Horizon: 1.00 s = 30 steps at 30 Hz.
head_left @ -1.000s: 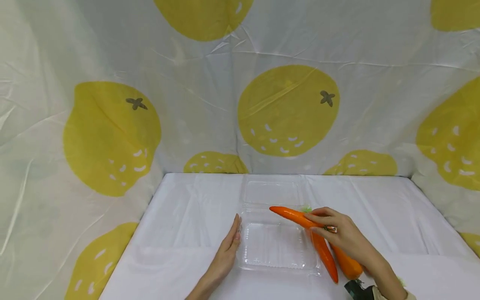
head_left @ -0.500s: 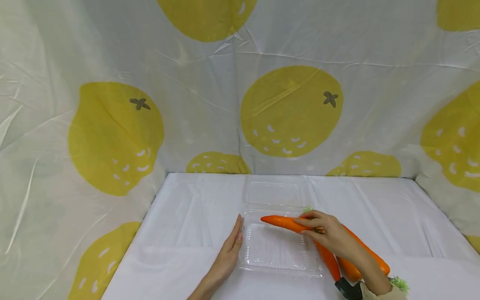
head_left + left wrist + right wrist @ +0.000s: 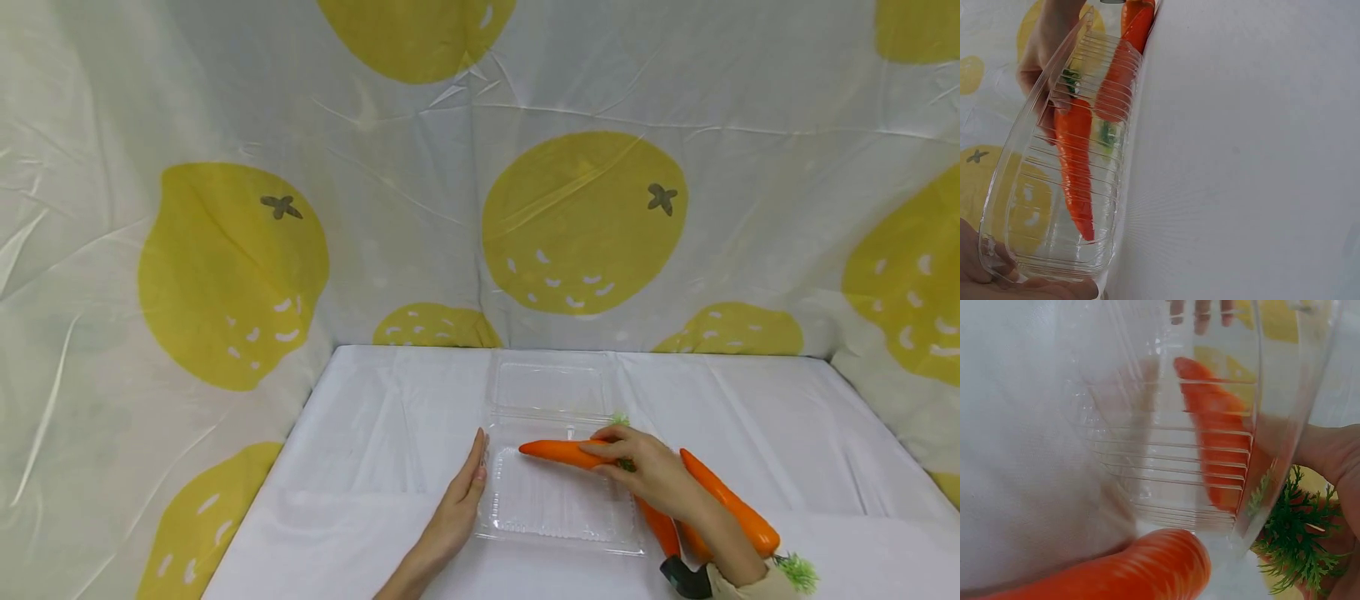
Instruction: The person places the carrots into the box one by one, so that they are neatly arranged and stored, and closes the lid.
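A clear plastic clamshell container (image 3: 558, 542) lies on the white table with its lid (image 3: 551, 383) folded back, away from me. My left hand (image 3: 457, 500) rests along the container's left wall, fingers straight against it. With thumb and fingers my right hand (image 3: 645, 467) pinches a carrot (image 3: 558, 452) at its leafy end. This carrot points left, lying inside or just above the container's base; its tip is near the left wall. Through the clear wall the carrot (image 3: 1075, 162) shows in the left wrist view, its green leaves (image 3: 1300, 537) in the right wrist view.
Right of the container, partly under my right forearm, lie more carrots: one beside the container wall (image 3: 660, 525) and another farther right (image 3: 731, 508) with green leaves. A lemon-print cloth (image 3: 405, 208) hangs behind the table. A black wrist device (image 3: 684, 577) sits on my right wrist.
My right hand has moved left and lowered, bringing the held carrot down over the container's base. The carrot has turned closer to level. The left hand keeps its place at the wall.
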Available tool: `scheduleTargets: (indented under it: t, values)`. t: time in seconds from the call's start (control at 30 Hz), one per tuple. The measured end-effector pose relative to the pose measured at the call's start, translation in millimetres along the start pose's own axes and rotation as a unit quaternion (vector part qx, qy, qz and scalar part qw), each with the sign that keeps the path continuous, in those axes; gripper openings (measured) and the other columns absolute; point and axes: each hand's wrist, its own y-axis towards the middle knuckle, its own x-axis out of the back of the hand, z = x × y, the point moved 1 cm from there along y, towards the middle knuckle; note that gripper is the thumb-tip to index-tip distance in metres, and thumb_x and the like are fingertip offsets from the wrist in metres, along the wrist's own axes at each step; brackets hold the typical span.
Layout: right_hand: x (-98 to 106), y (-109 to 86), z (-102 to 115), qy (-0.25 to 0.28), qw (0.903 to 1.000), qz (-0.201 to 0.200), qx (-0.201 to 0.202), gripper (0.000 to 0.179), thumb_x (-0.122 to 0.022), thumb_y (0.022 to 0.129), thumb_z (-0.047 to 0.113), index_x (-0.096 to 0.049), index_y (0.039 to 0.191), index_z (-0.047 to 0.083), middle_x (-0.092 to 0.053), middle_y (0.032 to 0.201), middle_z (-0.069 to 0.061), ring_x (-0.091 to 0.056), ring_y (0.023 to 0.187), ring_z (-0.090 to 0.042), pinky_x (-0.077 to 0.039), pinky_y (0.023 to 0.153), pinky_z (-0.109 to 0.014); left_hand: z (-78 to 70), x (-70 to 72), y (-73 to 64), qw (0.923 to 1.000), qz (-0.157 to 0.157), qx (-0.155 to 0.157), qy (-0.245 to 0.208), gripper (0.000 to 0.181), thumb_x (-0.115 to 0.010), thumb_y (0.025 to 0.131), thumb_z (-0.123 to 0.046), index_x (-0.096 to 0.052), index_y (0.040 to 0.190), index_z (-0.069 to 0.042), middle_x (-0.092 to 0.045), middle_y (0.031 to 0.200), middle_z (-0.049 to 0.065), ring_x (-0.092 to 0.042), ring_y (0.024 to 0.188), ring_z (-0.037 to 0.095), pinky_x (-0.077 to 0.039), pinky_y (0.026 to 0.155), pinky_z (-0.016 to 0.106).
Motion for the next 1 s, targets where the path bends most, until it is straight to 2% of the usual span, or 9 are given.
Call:
scheduleTargets:
  t: [0.1,0.3,0.4,0.53,0.7,0.9,1.0]
  values:
    - [-7,0.8,1,-0.015,0.9998,0.014,-0.004,0.035,-0.079,0.09,0.016,-0.078,0.124,0.025,-0.07,0.119,0.006,-0.066,0.102,-0.015,-0.058,0.082,-0.027,0.4,0.5,0.0,1.0,-0.002,0.001,0.004,0.058,-0.027,0.115,-0.02,-0.003,0.168,-0.014,-0.007,0.175,0.011,-0.009,0.162,0.032,-0.004,0.127,0.042]
    - [-18,4.2,2,-0.018,0.9987,0.046,0.009,0.037,-0.078,0.091,0.015,-0.077,0.126,0.025,-0.07,0.121,0.007,-0.067,0.107,-0.017,-0.06,0.09,-0.034,1.7,0.3,0.1,1.0,-0.002,0.001,0.005,0.058,-0.028,0.115,-0.02,-0.004,0.168,-0.014,-0.009,0.175,0.012,-0.011,0.162,0.032,-0.006,0.126,0.03]
    - [-19,5.4,1,-0.017,0.9985,0.05,0.019,0.037,-0.079,0.09,0.013,-0.077,0.126,0.022,-0.071,0.121,0.004,-0.068,0.106,-0.019,-0.06,0.089,-0.035,1.7,-0.1,0.5,1.0,-0.002,0.0,0.003,0.058,-0.028,0.115,-0.02,-0.004,0.168,-0.014,-0.01,0.175,0.012,-0.012,0.162,0.032,-0.007,0.126,0.03]
    - [-23,6.9,0,-0.026,0.9982,0.046,0.029,0.037,-0.079,0.089,0.011,-0.077,0.125,0.02,-0.073,0.122,-0.002,-0.07,0.107,-0.024,-0.062,0.09,-0.039,1.8,-0.4,1.4,1.0,0.0,-0.004,0.0,0.058,-0.028,0.115,-0.019,-0.003,0.168,-0.013,-0.009,0.175,0.013,-0.012,0.162,0.032,-0.008,0.127,0.034]
    - [-31,7.5,-2,-0.049,0.9974,0.038,0.037,0.036,-0.08,0.089,0.013,-0.078,0.124,0.02,-0.073,0.123,-0.005,-0.072,0.108,-0.026,-0.062,0.091,-0.044,2.9,-0.8,1.2,1.0,0.0,-0.002,0.003,0.058,-0.028,0.115,-0.02,-0.003,0.168,-0.013,-0.009,0.175,0.013,-0.013,0.161,0.033,-0.009,0.126,0.032]
    - [-36,6.8,-3,-0.077,0.9961,0.015,0.04,0.039,-0.081,0.087,0.011,-0.078,0.125,0.023,-0.074,0.128,-0.006,-0.072,0.114,-0.029,-0.063,0.091,-0.047,2.6,-1.2,0.9,1.0,0.001,-0.003,0.004,0.058,-0.028,0.115,-0.02,-0.003,0.168,-0.013,-0.009,0.175,0.013,-0.014,0.161,0.034,-0.011,0.127,0.046]
    - [-38,7.4,-2,-0.085,0.9952,-0.004,0.049,0.04,-0.081,0.086,0.009,-0.078,0.124,0.022,-0.074,0.127,-0.006,-0.073,0.111,-0.028,-0.064,0.088,-0.046,1.7,-1.0,1.3,1.0,0.001,-0.006,0.007,0.058,-0.027,0.116,-0.019,-0.003,0.168,-0.013,-0.009,0.175,0.013,-0.013,0.161,0.034,-0.01,0.127,0.048]
